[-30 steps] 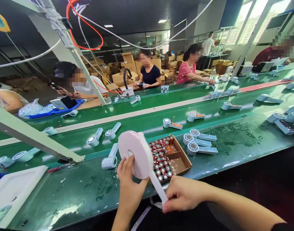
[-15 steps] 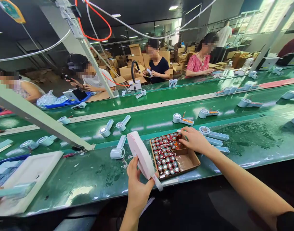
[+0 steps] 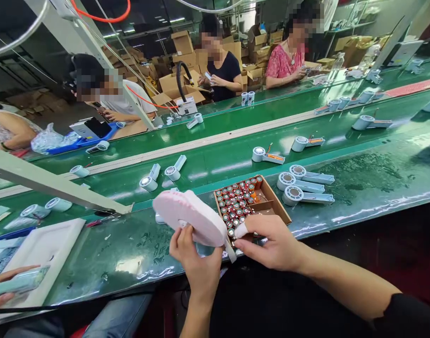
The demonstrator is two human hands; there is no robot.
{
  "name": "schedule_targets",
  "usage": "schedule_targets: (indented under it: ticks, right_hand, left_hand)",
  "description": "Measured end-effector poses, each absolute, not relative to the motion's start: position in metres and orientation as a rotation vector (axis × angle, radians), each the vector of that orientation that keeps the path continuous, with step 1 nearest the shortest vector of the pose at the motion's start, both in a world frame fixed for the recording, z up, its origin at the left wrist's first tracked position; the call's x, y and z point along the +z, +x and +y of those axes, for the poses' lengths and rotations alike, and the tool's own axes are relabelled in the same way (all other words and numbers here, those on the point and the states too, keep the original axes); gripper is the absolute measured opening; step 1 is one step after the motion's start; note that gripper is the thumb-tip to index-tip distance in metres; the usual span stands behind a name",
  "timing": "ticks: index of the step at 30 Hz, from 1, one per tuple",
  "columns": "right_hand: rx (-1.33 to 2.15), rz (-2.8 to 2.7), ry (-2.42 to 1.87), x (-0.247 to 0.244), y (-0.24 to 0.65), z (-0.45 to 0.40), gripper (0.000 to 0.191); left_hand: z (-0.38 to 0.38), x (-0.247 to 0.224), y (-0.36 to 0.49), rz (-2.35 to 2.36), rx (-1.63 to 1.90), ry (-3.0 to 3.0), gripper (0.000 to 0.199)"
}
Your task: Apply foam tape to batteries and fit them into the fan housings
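Note:
My left hand (image 3: 200, 258) grips a thick white-pink roll of tape (image 3: 190, 216), whose loose strip (image 3: 230, 251) hangs down at its right end. My right hand (image 3: 271, 241) is beside that strip, over the front edge of the box; its thumb and forefinger are apart, with white wrapping on the forefinger tip, and nothing can be made out between them. The cardboard box (image 3: 276, 206) holds rows of cylindrical cells (image 3: 232, 202) with red wires. Three pale blue fan-like parts with handles (image 3: 294, 195) lie to the right of the box.
A white tray (image 3: 65, 253) and a neighbour's hand (image 3: 6, 286) holding a light blue part are at the left. A slanted metal post (image 3: 59, 183) stands near them. More blue parts lie along the green conveyor (image 3: 215, 164). Several people sit across it.
My right hand has left the back of the box and come toward me, near the tape strip. The roll has tilted and shifted left and slightly up. The view has moved a little.

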State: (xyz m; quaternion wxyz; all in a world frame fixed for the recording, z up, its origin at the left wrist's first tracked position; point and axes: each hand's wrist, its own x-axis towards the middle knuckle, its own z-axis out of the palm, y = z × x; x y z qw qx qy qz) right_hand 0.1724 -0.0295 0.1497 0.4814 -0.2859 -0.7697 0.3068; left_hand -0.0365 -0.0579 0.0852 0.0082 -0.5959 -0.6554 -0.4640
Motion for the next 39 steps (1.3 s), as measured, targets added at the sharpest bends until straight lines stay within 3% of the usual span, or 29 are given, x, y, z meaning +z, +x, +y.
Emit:
schedule_targets:
  ticks: [6, 16, 23, 34, 39]
  right_hand:
    - [0.747, -1.686, -0.744, 0.146, 0.151, -0.038, 0.002]
    - [0.688, -1.603, -0.82, 0.144, 0.144, -0.041, 0.006]
    - [0.605, -1.556, -0.865, 0.14, 0.141, -0.04, 0.009]
    - [1.391, -1.068, -0.656, 0.122, 0.133, -0.043, 0.005]
    - [0.917, -1.317, -0.731, 0.128, 0.142, -0.044, 0.003]
  left_hand:
    - [-0.058, 0.082, -0.031, -1.961, -1.321, -1.533, 0.071]
    - [-0.071, 0.042, -0.04, -2.121, -1.385, -1.424, 0.066]
    - [-0.066, 0.038, -0.043, -2.134, -1.326, -1.332, 0.058]
    - [-0.076, 0.044, -0.031, -2.059, -1.301, -1.362, 0.061]
    - [-0.076, 0.042, -0.032, -2.076, -1.3, -1.391, 0.06]
